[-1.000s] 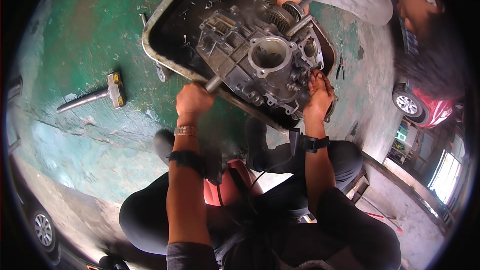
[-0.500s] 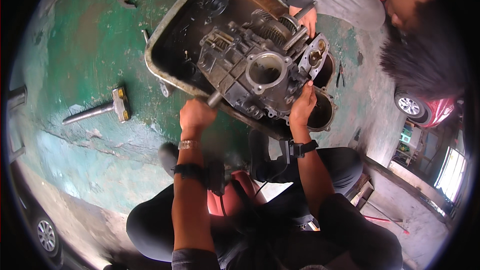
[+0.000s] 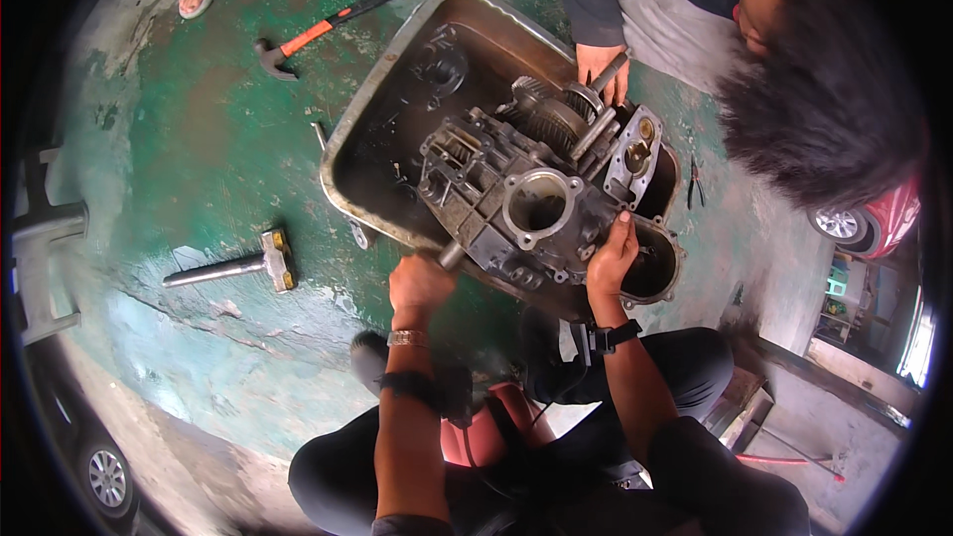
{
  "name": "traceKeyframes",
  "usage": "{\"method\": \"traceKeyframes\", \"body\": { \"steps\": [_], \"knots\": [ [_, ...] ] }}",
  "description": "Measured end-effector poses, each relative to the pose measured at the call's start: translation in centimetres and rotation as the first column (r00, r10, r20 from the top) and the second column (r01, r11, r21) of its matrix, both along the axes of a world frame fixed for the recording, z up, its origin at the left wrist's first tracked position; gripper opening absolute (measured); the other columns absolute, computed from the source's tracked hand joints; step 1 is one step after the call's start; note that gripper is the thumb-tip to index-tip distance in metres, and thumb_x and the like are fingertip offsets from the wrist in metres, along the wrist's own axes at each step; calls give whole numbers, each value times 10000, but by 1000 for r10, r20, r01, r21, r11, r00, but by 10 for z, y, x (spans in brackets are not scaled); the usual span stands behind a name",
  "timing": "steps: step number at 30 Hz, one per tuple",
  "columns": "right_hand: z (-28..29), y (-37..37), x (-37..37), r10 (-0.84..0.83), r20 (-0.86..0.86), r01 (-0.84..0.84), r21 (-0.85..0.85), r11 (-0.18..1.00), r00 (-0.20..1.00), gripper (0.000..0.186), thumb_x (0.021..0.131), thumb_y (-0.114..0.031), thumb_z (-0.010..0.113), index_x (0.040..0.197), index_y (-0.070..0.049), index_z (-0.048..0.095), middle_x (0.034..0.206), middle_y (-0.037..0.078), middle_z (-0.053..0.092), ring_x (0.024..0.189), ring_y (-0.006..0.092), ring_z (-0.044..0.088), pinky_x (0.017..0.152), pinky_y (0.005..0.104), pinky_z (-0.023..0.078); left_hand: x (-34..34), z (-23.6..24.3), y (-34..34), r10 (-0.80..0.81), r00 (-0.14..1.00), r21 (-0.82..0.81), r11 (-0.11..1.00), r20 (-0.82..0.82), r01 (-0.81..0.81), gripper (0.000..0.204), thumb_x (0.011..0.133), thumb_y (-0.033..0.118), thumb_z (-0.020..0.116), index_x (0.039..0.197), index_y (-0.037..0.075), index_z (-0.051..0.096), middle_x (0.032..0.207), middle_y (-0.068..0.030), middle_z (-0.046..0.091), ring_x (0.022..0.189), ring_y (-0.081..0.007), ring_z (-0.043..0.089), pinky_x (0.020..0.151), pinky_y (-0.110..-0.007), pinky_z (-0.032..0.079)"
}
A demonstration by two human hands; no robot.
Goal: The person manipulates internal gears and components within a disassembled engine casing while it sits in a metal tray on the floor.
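A greasy grey gearbox casing (image 3: 486, 223) with a round flanged opening rests tilted over the near rim of a metal tray (image 3: 372, 60). My left hand (image 3: 419, 285), slightly blurred, is curled into a fist at the end of a short metal shaft (image 3: 453, 256) sticking out of the casing's near left side. Against the casing's right side, my right hand (image 3: 612, 256) grips the edge, fingertips beside a flat flanged metal plate (image 3: 636, 154). Gears (image 3: 544, 117) and shafts lie exposed at the far side, where a co-worker's hand (image 3: 601, 67) rests.
Left on the green floor lie a sledgehammer (image 3: 278, 260) and, farther off, a claw hammer with an orange handle (image 3: 308, 35). Pliers (image 3: 695, 184) lie at the right, beside a housing with large openings (image 3: 667, 268). A co-worker's head (image 3: 814, 89) leans in at the right.
The whole view has shifted, so everything appears lower and farther right. Both my hands stay at about the same places on the gearbox. More feet show at the far left.
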State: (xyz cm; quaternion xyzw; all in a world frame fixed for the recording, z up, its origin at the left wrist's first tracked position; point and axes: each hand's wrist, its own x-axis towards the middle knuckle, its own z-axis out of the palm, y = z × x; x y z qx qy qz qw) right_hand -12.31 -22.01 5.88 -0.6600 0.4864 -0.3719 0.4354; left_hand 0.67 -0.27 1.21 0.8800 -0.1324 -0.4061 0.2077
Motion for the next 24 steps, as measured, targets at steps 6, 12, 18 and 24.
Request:
{"method": "traceKeyframes", "body": {
  "steps": [6,12,18,24],
  "knots": [
    [7,2,2,51,-53,-54,-48,997,997,389,983,-296,409,923,53,570,827,103,594,757,197,512,722,326,424,3,4,-2,-15,999,16,1000,-50,16,401,731,428,623,926,88,706,895,-220,660,871,-385,637,803,-440,516],
    [4,-3,-2,54,-41,-55,-11,998,998,418,984,-327,410,936,55,573,823,85,592,754,171,500,719,304,423,4,2,-1,-14,998,3,1000,-58,14,370,738,440,641,937,136,710,910,-188,671,882,-355,647,799,-420,522],
    [6,0,1,64,32,-65,35,997,997,433,986,-330,416,943,79,552,830,77,571,774,156,485,735,281,412,5,7,-1,-22,998,7,1000,-58,22,384,743,440,622,940,122,707,905,-190,670,872,-355,649,791,-419,526],
    [6,3,3,35,47,-38,51,998,998,420,989,-322,414,930,73,544,816,63,541,765,151,465,727,279,409,3,1,3,-8,998,0,1000,-68,8,440,738,470,639,936,82,703,904,-206,666,886,-366,640,798,-423,519]
  ]
}}
